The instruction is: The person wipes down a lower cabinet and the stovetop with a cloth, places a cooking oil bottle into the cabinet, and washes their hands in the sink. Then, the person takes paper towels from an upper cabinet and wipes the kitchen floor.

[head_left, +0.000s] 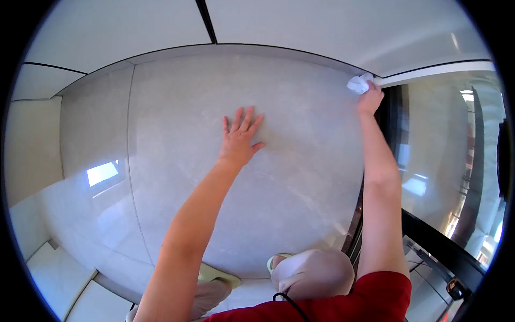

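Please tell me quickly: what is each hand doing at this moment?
Left hand: open and spread, palm down on the tiled floor, holding nothing.
Right hand: closed, holding a crumpled white wipe.

glossy grey floor tiles (306, 177) | white panels (332, 27) along far edge | bright reflection (102, 173), left

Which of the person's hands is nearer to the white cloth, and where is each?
Right. The right hand is at the white cloth, holding it; the left hand is spread on the floor, well to the cloth's left.
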The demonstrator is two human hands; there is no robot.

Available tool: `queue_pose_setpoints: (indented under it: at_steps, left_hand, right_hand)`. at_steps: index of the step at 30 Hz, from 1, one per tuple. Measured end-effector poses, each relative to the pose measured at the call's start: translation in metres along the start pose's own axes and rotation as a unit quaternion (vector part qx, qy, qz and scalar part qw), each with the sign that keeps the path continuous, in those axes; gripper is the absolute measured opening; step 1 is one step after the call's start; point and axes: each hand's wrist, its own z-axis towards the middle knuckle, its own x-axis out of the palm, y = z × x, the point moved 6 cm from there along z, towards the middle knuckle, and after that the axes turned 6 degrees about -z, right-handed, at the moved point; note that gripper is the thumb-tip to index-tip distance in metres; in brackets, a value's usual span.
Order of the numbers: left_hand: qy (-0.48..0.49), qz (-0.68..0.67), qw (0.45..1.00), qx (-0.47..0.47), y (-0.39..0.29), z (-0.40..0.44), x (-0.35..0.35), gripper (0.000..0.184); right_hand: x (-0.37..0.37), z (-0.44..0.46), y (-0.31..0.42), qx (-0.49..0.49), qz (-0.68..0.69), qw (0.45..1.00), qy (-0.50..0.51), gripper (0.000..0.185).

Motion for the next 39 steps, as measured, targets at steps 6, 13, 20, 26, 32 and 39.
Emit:
queue_pose_setpoints:
  at_steps: [6,13,20,26,32,39]
  left_hand:
    - [-0.002,0.002,1.0,0.001,-0.002,0.001,0.0,0.079]
    - [0.078,0.036,0.995,-0.052,0.001,0.004,0.001,0.081]
    - [0.021,-0.011,0.999,-0.034,-0.003,-0.001,-0.001,0.078]
    - [-0.08,-0.082,0.991,0.063,0.07,-0.069,0.0,0.067]
    - [-0.135,0.071,0.952,-0.266,0.258,-0.257,-0.092,0.097]
    - [-0.061,-0.058,0.909,-0.409,0.312,-0.331,-0.074,0.113]
  right_hand:
    - [0.093,0.006,0.079,0.021,-0.06,0.985,0.162,0.021]
    - [-0.018,-0.048,0.211,-0.035,0.402,0.915,0.03,0.03]
    - [0.037,-0.039,0.115,0.172,0.55,0.814,0.065,0.021]
    - [-0.024,-0.159,0.447,-0.027,0.474,0.864,0.169,0.022]
    - [-0.089,-0.149,0.453,-0.208,0.477,0.853,-0.037,0.024]
    - [-0.032,-0.132,0.35,0.016,0.627,0.772,0.103,0.021]
